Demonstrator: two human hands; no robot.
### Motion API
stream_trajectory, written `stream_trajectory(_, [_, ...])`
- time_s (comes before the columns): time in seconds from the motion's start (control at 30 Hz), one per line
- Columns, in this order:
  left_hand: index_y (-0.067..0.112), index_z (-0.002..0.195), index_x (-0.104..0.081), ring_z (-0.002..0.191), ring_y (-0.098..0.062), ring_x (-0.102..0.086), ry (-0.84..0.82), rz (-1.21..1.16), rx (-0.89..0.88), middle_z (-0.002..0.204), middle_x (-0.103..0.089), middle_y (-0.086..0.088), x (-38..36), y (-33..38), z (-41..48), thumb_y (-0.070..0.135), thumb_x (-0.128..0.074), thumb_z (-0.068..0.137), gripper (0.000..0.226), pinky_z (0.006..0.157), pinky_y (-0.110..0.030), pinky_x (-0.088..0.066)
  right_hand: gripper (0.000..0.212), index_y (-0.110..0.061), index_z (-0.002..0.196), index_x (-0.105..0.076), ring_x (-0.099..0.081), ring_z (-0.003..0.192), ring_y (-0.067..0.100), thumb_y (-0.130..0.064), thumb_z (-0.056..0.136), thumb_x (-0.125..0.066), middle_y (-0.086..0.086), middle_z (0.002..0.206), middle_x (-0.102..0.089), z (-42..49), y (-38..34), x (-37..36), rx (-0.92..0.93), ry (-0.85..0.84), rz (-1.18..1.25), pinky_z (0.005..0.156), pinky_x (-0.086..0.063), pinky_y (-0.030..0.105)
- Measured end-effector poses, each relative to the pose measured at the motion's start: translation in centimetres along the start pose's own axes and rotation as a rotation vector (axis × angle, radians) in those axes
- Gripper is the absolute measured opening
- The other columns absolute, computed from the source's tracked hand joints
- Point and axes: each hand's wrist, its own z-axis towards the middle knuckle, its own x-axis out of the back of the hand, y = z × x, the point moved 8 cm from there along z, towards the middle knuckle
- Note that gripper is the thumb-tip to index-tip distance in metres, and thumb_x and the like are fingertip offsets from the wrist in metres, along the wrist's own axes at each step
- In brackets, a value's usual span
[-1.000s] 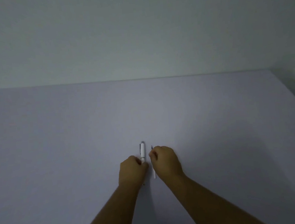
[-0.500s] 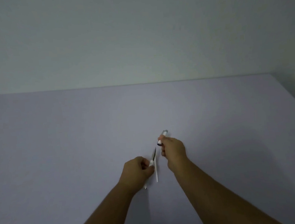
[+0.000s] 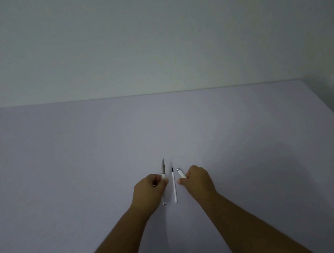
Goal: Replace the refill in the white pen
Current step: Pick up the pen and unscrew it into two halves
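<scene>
A pale lilac desk (image 3: 85, 173) ran back to a plain, dim wall (image 3: 154, 36), and both forearms reached in from the near edge. The left hand (image 3: 150, 190) was closed around the white pen (image 3: 163, 179), now uncapped: its long axis ran almost straight away from the person, the silver tapered tip pointing toward the wall and the white back end showing just below the fist. The right hand (image 3: 199, 182) was curled around the pen cap (image 3: 180, 172), whose rounded silver end stuck out past the fingers and leaned up and to the left. Between the two hands a thin white refill (image 3: 174, 186) lay flat on the desk, parallel to the pen and just beside it, dark tip pointing away. A faint mark showed on the pen barrel near the thumb, possibly print, but too small to read.
</scene>
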Motion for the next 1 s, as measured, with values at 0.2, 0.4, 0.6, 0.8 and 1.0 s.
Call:
stream_trajectory(0.2, [0.017,0.100,-0.067,0.079,-0.014,-0.063,0.032,0.035,-0.025,0.087,-0.066,0.003,0.5,0.0,-0.5,0.033,-0.058,0.088,0.022,0.066,-0.019,-0.048,0.033,-0.013,0.074,-0.048,-0.052,0.071,0.021,-0.032,0.072,-0.075,0.009,0.083,-0.058,-0.4,0.5,-0.1,0.014,0.021,0.046,0.063,-0.042,0.032])
stream_trajectory(0.4, [0.016,0.092,-0.068,0.061,-0.004,-0.054,0.031,0.147,-0.087,0.070,-0.062,0.008,0.6,1.0,-1.0,0.033,-0.057,0.088,0.021,0.048,-0.011,-0.036,0.033,-0.016,0.071,-0.052,-0.050,0.067,0.015,-0.046,0.079,-0.065,-0.004,0.070,-0.054,-0.9,-0.9,1.3,0.033,0.014,0.346,0.061,-0.039,0.026])
stream_trajectory(0.6, [0.012,0.092,-0.066,0.057,-0.006,-0.052,0.053,0.268,-0.212,0.068,-0.060,0.004,0.5,3.6,-1.7,0.028,-0.051,0.093,0.022,0.052,-0.014,-0.038,0.031,-0.016,0.065,-0.060,-0.048,0.059,0.012,-0.043,0.079,-0.066,-0.004,0.061,-0.055,-2.9,-5.2,1.5,0.098,-0.216,0.567,0.062,-0.042,0.027])
stream_trajectory(0.8, [0.011,0.091,-0.068,0.069,-0.014,-0.058,0.041,0.264,-0.234,0.077,-0.066,-0.001,1.0,4.7,-2.3,0.026,-0.048,0.094,0.025,0.056,-0.012,-0.038,0.019,-0.014,0.079,-0.065,-0.051,0.067,0.013,-0.031,0.087,-0.060,-0.001,0.072,-0.059,-3.4,-6.1,2.8,0.171,-0.218,0.565,0.062,-0.043,0.026])
stream_trajectory(1.0, [0.011,0.092,-0.070,0.077,-0.023,-0.066,0.020,0.232,-0.260,0.082,-0.072,-0.007,1.3,5.6,-2.7,0.026,-0.050,0.093,0.025,0.063,-0.017,-0.044,0.014,-0.019,0.076,-0.069,-0.057,0.075,0.014,-0.023,0.086,-0.059,0.000,0.080,-0.066,-3.5,-6.5,3.1,0.154,-0.313,0.734,0.071,-0.047,0.025])
